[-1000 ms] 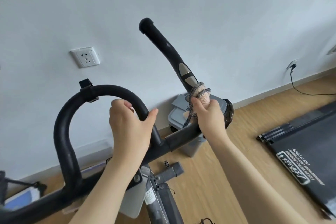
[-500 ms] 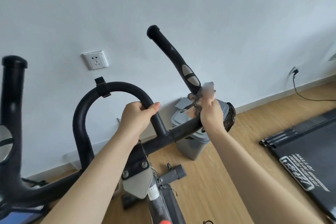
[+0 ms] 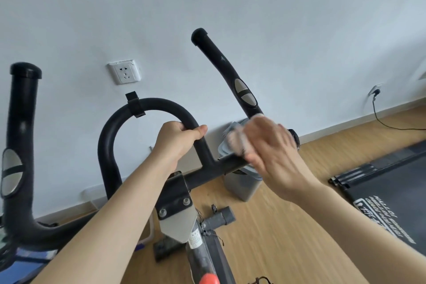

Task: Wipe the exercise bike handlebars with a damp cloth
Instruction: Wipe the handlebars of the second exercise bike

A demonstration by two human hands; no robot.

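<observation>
At the far left, the left grip (image 3: 20, 145) of the black handlebars (image 3: 207, 170) stood upright, a silver sensor pad (image 3: 11, 173) set into its side. To its right, on the pale wall (image 3: 276, 7), sat a white socket (image 3: 124, 72). Below the socket rose the centre loop (image 3: 108, 140) of the bars, with a small black clip (image 3: 134, 104) clamped around its top.

The left hand (image 3: 178, 138) gripped the right side of that loop, its fingers curled over the tube and its thumb hooked around from the right. Beneath it, a grey bracket (image 3: 175, 210) with two bolts joined the bars to the bike's stem.

The right grip (image 3: 221, 64) slanted up and to the left from the crossbar and carried a silver pad of its own (image 3: 245, 93). At its base, where it met the crossbar, the right hand (image 3: 274, 152) held a pale pinkish cloth (image 3: 237, 140) against the tube. Both were smeared by blur; the fingers looked curled around the bundled cloth, but the exact hold could not be read.

Behind the hand, a grey bin (image 3: 242, 187) stood on the wooden floor (image 3: 276, 226) near the wall. Farther right lay a black treadmill deck (image 3: 391, 191), and above it a plug with a dark cable (image 3: 375, 99) hung from a second wall outlet.
</observation>
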